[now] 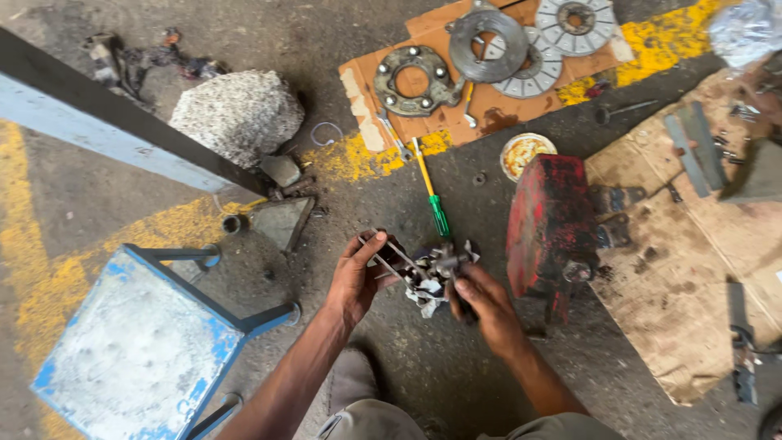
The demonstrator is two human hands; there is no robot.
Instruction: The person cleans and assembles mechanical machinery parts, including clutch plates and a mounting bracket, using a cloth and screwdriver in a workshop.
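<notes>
Over the oily floor we hold a small metal part [436,273] in 2 hands: our left hand [358,277] pinches thin rods [395,259], our right hand [482,303] has fingers curled around it, below a green screwdriver [432,195], beside a red block [547,224].

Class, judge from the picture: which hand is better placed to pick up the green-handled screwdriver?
Probably the right hand: it sits nearer the screwdriver, while the left hand grips thin metal rods.

On the floor [456,383], the stool [138,342] sits left of the hands, the metal block [547,220] right; beyond them, the screwdriver [430,194] leads to discs [489,45] on cardboard [505,106].
</notes>
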